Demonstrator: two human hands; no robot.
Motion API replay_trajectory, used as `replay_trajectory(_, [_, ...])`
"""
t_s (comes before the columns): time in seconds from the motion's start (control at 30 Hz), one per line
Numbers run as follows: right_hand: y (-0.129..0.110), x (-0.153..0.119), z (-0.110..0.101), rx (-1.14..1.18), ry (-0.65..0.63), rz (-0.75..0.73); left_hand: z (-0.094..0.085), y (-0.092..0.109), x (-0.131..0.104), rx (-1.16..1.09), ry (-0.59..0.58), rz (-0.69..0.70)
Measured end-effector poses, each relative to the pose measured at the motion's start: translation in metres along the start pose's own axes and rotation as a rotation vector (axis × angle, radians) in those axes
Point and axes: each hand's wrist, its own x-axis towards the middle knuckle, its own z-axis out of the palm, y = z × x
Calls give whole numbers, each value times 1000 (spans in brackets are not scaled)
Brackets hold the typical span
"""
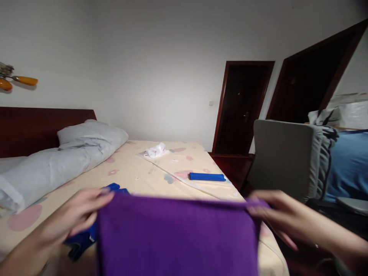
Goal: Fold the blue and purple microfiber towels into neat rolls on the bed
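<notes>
A purple cloth (178,237) hangs stretched between my two hands, its top edge nearly straight. My left hand (79,216) pinches its upper left corner. At the upper right corner, my right hand (277,214) grips the fabric, slightly blurred by motion. The lower part of the cloth runs out of view. Behind my left hand lies a crumpled blue fabric item (83,239) on the bed, partly hidden by the hand and the purple cloth. Farther off, a flat blue strip, perhaps folded fabric (207,176), rests near the bed's right side.
The bed (155,176) has a cream patterned sheet. A grey rolled quilt (69,165) lies along its left. A crumpled white item (156,150) sits at the far end. To the right stands a grey-covered chair (281,157), with dark doors (243,107) behind.
</notes>
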Motion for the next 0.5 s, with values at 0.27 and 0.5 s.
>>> replay_trajectory(0.27, [-84, 289, -43, 476, 666, -260, 82, 145, 264, -539, 194, 364])
replay_trajectory(0.5, [-75, 298, -69, 595, 607, -533, 86, 155, 285, -595, 284, 609])
